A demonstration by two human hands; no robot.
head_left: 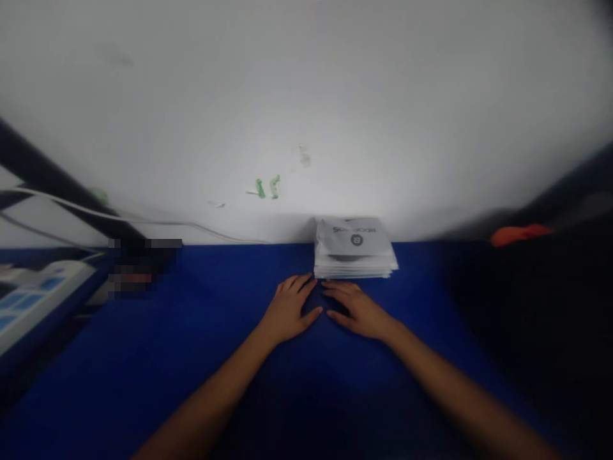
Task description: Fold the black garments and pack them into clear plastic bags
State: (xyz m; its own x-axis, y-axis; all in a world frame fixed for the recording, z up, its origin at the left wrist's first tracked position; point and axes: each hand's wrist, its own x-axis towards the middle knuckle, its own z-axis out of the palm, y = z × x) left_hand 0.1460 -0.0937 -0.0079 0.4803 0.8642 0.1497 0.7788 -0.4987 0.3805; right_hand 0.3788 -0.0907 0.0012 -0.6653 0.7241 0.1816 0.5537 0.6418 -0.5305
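Observation:
My left hand [291,310] and my right hand [354,310] lie flat, palms down, side by side on the blue table [191,358], fingers stretched out and pointing forward. Neither holds anything. Their fingertips reach the front edge of a stack of white packets [354,250] with grey print on top, which stands against the white wall. The right hand's fingertips are closest to the stack; I cannot tell whether they touch it.
A white wall [306,115] rises right behind the table. White cables [143,222] run along its foot at the left. A white and blue device [33,294] sits at the far left. A dark mass with an orange object [520,234] fills the right side.

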